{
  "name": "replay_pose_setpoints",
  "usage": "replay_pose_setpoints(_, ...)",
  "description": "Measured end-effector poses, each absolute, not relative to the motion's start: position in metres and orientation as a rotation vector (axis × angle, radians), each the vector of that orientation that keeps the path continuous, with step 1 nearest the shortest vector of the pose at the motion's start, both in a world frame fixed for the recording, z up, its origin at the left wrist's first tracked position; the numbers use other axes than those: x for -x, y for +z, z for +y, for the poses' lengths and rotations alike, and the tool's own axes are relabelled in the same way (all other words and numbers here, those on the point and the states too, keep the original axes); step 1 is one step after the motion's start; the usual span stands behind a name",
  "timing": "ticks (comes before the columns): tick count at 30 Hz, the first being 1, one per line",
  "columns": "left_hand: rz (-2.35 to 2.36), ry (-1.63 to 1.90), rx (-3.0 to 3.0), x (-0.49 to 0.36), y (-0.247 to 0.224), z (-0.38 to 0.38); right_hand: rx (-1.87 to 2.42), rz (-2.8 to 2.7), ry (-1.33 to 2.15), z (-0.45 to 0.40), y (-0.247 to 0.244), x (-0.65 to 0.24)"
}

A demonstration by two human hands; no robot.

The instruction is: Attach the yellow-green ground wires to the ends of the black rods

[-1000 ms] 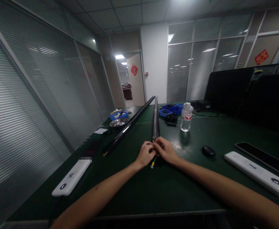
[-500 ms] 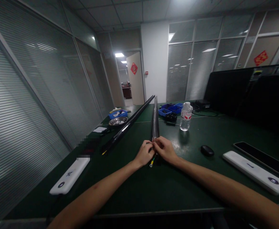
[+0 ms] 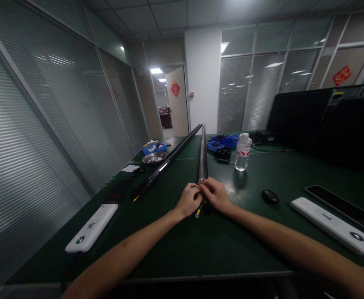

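Note:
A long dark bar in clear wrap (image 3: 203, 158) runs away from me along the middle of the table. At its near end my left hand (image 3: 188, 201) and my right hand (image 3: 216, 195) meet, fingertips pinched together. What they pinch is too small to make out. Below the fingers a yellow-green wire with a ring terminal (image 3: 198, 212) sticks out toward me. A second long black bar (image 3: 166, 164) lies slantwise to the left, with a yellow wire tip (image 3: 136, 198) at its near end.
On the green table (image 3: 169, 257) are a water bottle (image 3: 243, 153), blue bins (image 3: 228, 142), a metal bowl (image 3: 154, 158), a black mouse (image 3: 270, 197), a phone-like slab (image 3: 343, 206) and white devices (image 3: 331, 224) at both sides. Dark monitors (image 3: 303, 120) stand right.
Both hands stay at the bar's near end, with only a very slight shift of the right fingers. The whole view has moved a little.

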State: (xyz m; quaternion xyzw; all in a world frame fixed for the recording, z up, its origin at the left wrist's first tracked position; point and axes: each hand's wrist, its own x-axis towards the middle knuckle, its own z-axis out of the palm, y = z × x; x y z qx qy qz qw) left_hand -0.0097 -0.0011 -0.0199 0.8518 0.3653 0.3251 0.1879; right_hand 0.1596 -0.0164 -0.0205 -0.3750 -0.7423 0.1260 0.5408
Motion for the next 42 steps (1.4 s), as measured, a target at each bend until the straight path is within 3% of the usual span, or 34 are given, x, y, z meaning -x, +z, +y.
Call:
replay_pose_setpoints(21, 1.045, 0.899, -2.407, 0.009, -0.017, -0.005, 0.820, -1.771, 0.499, -0.010, -0.023, -0.163)
replay_pose_setpoints(33, 1.023, 0.860, -2.469, 0.009, -0.017, -0.004, 0.914, -1.840, 0.216, -0.022, -0.019, -0.157)
replay_pose_setpoints(42, 1.059, 0.893, -2.409, 0.009, -0.015, -0.009, 0.851, -1.761, 0.358, -0.019, -0.018, -0.162)
